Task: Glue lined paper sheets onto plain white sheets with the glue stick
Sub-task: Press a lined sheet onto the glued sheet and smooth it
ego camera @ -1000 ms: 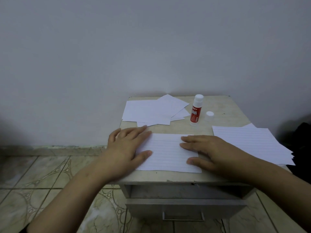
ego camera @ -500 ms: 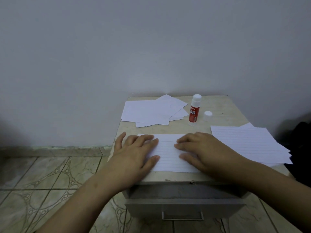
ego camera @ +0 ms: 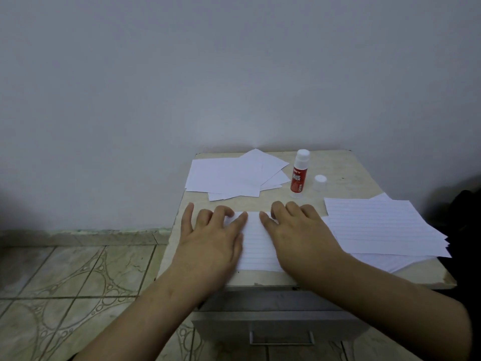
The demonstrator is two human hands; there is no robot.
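Observation:
A lined sheet [ego camera: 256, 243] lies near the front edge of the small table [ego camera: 359, 173]. My left hand [ego camera: 213, 238] presses flat on its left part and my right hand [ego camera: 299, 235] presses flat on its right part, fingers pointing at the wall. A red and white glue stick [ego camera: 298, 175] stands upright behind the hands, and its clear cap [ego camera: 320, 182] stands just right of it. Plain white sheets [ego camera: 229, 175] lie fanned at the back left. A stack of lined sheets [ego camera: 382, 225] lies at the right.
The table stands against a grey wall and has a drawer with a metal handle [ego camera: 281, 337] below its top. Patterned floor tiles [ego camera: 65, 282] spread to the left. Something dark [ego camera: 466, 217] sits at the right edge.
Both hands have slid inward along the lined sheet and now lie close together, covering most of it. The view has shifted slightly.

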